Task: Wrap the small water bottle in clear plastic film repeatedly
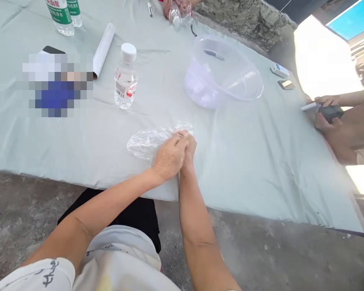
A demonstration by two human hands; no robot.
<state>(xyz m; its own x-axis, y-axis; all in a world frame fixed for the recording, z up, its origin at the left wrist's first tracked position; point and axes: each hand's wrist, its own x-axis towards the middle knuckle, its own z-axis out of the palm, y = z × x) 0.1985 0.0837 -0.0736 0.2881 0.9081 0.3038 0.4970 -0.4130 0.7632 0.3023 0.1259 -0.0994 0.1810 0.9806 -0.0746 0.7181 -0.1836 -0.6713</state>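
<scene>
One piece of crumpled clear plastic (144,143) is gripped by the left hand (169,158) and the right hand (190,148), both clenched and pressed together; the fingertips are largely hidden. The plastic is spread to the left over the near part of the cloth-covered bench (245,169). Beyond it, a white-capped bottle (125,87) is stood upright, and a translucent basin (256,91) is placed farther right.

Glossy crinkled plastic film (146,142), smooth plastic basin (223,88), rough concrete floor (267,254)
</scene>
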